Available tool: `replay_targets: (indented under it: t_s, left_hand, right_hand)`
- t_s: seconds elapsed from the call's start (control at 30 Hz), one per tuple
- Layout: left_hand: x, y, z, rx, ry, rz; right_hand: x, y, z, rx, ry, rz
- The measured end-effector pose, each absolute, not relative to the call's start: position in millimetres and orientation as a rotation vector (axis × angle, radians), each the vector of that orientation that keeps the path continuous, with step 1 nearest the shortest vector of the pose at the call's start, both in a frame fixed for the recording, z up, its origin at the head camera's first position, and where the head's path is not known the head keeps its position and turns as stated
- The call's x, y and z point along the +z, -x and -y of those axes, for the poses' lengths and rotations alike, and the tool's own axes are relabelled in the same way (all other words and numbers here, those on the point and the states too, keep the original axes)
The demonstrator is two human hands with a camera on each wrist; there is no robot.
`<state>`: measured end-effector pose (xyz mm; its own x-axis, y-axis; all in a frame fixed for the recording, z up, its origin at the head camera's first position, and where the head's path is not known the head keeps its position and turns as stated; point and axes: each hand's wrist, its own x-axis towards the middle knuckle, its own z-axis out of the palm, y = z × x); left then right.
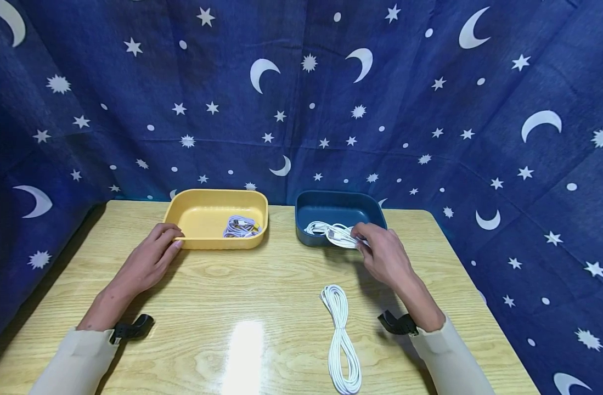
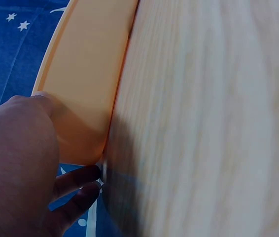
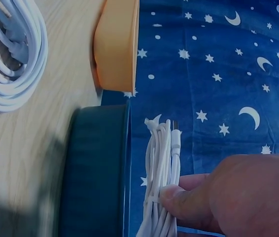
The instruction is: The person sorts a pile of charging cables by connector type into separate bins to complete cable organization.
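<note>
White cable bundle pinched in the right grip, above the rim of the dark-blue bin; fingers hide its right end. Can't tell if the white loops behind it are a separate bundle. Left grip holds the yellow bin at its near-left corner. Cables in there overlap, count unclear. Counts: 2 bins, 1 white cable coil on the surface, cut off in right wrist view.
</note>
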<state>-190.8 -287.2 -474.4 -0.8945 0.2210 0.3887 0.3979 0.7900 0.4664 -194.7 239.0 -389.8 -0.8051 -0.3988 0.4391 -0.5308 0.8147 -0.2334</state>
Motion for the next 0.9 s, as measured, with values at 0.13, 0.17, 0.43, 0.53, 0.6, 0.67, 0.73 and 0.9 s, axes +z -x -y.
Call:
replay_targets:
  t_s: [0.13,0.17,0.43,0.53,0.6,0.67,0.73,0.9]
  left_hand:
    - [-475,191,287,-0.793,0.478,2.662]
    - [-475,191,288,-0.793,0.479,2.663]
    - [-474,191,288,-0.802,0.463,2.681]
    - [-474,191,287,-0.806,0.46,2.678]
    - [-474,191,287,-0.81,0.459,2.68]
    - [-474,191,287,-0.811,0.456,2.683]
    - [-475,191,287,-0.808,0.457,2.688]
    - [-475,192,287,-0.8,0.47,2.683]
  right_hand:
    - [-391,198,-239,0.488,-0.694,2.63]
    - [-391,199,-239,0.488,-0.692,2.631]
    - [-392,207,-236,0.488,-0.684,2.609]
    - [-392,211,-234,0.484,-0.676,2.599]
    - [-393,214,-232,0.484,-0.667,2.6]
    - [-393,216,-231,0.477,-0.658,2.603]
    - [-394,219,-230,0.462,-0.653,2.604]
    - [-395,226,-228,0.421,-0.658,2.602]
